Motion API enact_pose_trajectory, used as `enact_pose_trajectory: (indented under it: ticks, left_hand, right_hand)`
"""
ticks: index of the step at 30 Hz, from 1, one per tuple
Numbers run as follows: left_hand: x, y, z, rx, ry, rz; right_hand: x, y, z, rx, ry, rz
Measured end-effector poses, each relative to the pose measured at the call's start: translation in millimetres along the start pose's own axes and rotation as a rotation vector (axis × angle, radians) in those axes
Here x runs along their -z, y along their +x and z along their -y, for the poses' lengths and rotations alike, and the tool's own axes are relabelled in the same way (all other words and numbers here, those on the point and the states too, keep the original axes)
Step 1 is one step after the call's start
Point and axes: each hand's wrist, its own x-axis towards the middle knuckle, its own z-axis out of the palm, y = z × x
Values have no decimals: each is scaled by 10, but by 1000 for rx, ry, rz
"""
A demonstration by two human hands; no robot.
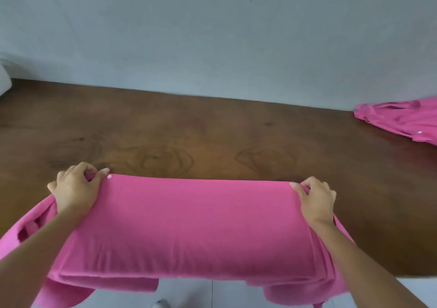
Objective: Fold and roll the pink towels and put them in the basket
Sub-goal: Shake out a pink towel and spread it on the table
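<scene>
While the pink towel (pixel 189 225) lies folded on the table's (pixel 212 142) near edge, left hand (pixel 74 190) and right hand (pixel 315 200) each pinch a far corner. Soft, light and limp, it probably handles best held by those corners.

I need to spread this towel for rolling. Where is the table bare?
Bare table lies between the held towel and the wall, widest left and centre. Another pink cloth fills the far right corner. The near edge is crowded by towel, left hand and right hand.
</scene>
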Motion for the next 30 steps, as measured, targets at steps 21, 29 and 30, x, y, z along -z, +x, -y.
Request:
enact_pose_trajectory:
  ticks: [21,29,30]
  left_hand:
    - [-683,1570,-605,-34,-73,21]
    - [-989,2123,-872,-43,-77,-11]
    - [-1035,2197,-916,-48,-74,-11]
  right_hand:
    - [-498,1433,555,-84,-4,-54]
    - [-681,2111,693,-37,11,-52]
    - [-709,2196,704,-37,19,-55]
